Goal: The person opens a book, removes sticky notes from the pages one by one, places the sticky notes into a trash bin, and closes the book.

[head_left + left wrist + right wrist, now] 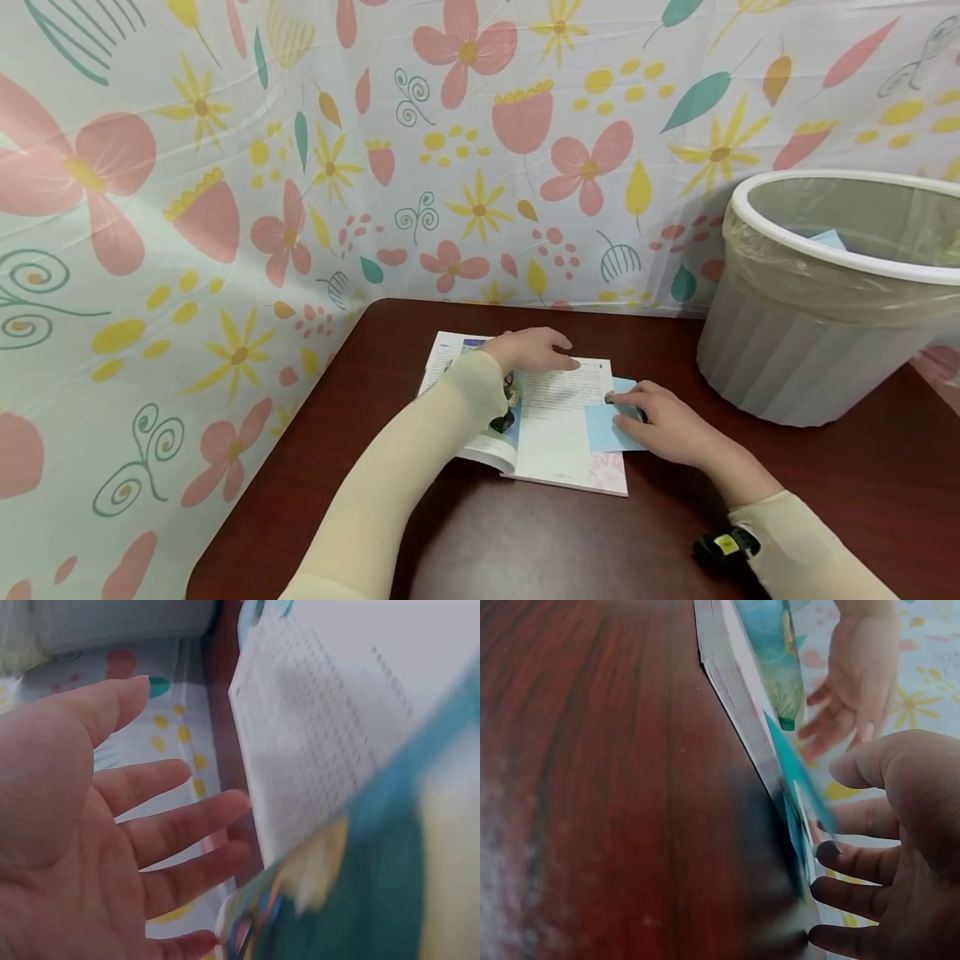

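Note:
An open book [562, 417] lies on the table, its left pages curving up beside a flat text page on the right. Over its upper part my left hand [532, 350] reaches with fingers spread, holding nothing; the left wrist view shows its palm [60, 825] beside the book's edge. Light blue paper [603, 429] lies at the right page's outer edge, and another blue piece [624, 385] shows above it. My right hand [671, 425] rests there, fingertips at the paper. In the right wrist view its thumb stands apart from the fingers, near the tilted blue paper [799, 769].
A grey ribbed waste bin [795, 358] with a white rim and clear liner stands right of the book, light blue paper [828, 239] inside. The dark red-brown table [525, 533] meets a flower-patterned curtain [480, 200] behind and at left. A black wrist device [723, 546] is on the right wrist.

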### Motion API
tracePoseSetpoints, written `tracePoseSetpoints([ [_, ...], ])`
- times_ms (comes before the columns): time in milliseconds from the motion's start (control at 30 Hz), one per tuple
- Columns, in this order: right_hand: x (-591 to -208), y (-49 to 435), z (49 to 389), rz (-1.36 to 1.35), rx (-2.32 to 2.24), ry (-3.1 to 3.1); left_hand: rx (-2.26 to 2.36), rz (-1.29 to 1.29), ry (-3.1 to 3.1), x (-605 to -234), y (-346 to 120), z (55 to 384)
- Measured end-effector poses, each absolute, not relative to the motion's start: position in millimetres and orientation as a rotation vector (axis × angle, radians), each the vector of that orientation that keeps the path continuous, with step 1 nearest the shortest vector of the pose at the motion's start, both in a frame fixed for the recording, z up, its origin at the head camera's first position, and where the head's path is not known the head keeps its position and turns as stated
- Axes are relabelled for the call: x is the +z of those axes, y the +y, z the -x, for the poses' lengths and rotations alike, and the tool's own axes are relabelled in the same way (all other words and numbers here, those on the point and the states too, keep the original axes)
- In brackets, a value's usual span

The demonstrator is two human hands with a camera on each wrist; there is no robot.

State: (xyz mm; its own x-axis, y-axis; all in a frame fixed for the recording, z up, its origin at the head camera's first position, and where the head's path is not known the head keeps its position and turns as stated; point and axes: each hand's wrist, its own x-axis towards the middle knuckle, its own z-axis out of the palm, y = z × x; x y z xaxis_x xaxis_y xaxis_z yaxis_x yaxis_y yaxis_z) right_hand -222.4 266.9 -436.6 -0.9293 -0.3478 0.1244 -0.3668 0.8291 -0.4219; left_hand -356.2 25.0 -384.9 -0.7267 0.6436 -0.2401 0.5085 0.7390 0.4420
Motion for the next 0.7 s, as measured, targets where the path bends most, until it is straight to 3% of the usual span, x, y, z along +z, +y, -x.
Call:
tracePoseSetpoints([
  [700, -444, 271, 228, -0.523, 0.650, -2.923, 0.225, -0.928, 2.477, -407, 56, 338],
])
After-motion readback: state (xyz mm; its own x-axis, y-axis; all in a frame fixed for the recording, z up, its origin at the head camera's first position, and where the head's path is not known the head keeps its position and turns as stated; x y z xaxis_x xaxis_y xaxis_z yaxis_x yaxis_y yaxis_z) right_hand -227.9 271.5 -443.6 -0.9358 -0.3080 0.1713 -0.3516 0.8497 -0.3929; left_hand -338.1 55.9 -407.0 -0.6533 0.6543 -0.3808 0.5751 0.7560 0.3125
